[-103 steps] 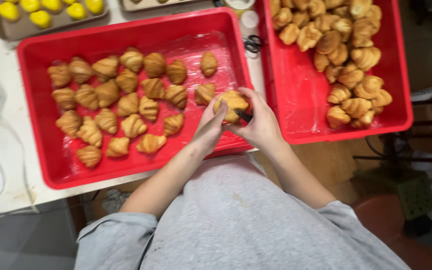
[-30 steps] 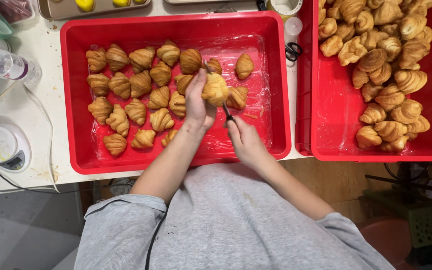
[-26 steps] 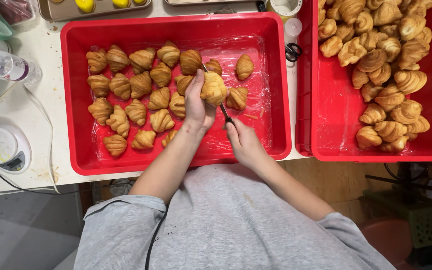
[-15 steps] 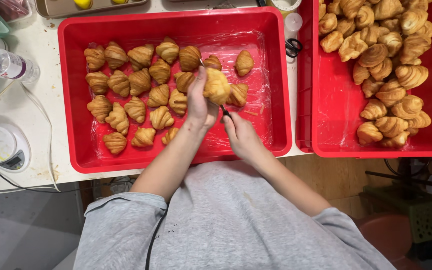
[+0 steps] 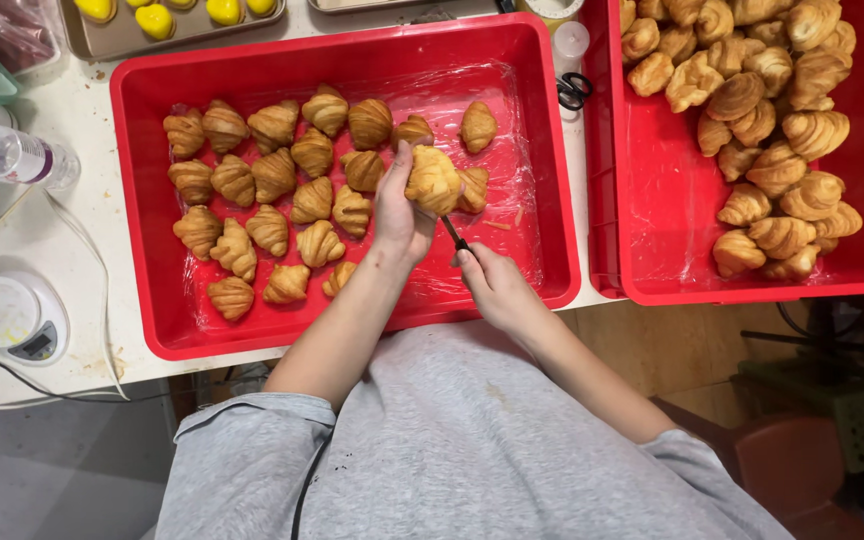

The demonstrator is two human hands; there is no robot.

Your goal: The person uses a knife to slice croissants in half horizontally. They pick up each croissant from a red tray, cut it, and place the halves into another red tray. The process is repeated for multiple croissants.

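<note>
Flaky, golden, ridged croissants (image 5: 272, 175) lie in rows on crinkled clear film inside a glossy red plastic tray (image 5: 542, 170) on a pale worktable (image 5: 72, 210). Over this tray the left hand (image 5: 399, 215) clasps one croissant (image 5: 433, 180), fingers wrapped around it. The right hand (image 5: 492, 285) is closed on a thin dark-handled tool (image 5: 454, 236) whose tip meets that pastry's underside.

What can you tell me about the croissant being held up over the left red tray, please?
The croissant is small, golden brown and flaky, with ridged layers curling across its top. The left hand grips it from the left side and lifts it above the left red tray, which is lined with clear film. A thin dark tool in the right hand meets its lower edge. Its underside is hidden.
</note>
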